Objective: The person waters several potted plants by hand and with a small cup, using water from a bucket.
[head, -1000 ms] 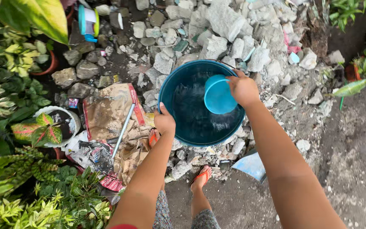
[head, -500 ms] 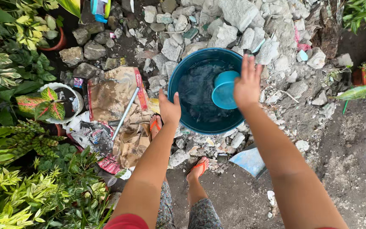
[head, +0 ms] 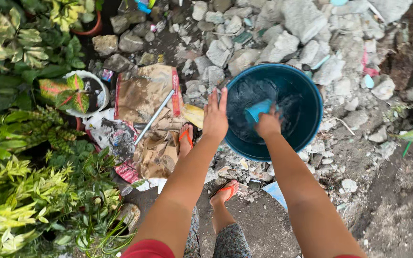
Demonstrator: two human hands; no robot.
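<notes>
Right hand [head: 268,125] clenched on a blue scoop [head: 258,110], dipping into the water; left hand [head: 215,117], fingers spread, steadying the tub [head: 311,95] rim.

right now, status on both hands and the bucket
Left hand open, fingers spread at the bucket rim. Right hand shut on blue cup, dipping it in the water. Nothing blocking; rubble around bucket.

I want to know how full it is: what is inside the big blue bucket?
Inside the blue bucket is dark rippling water, with the right hand dipping a small blue cup. The bottom is hidden.
</notes>
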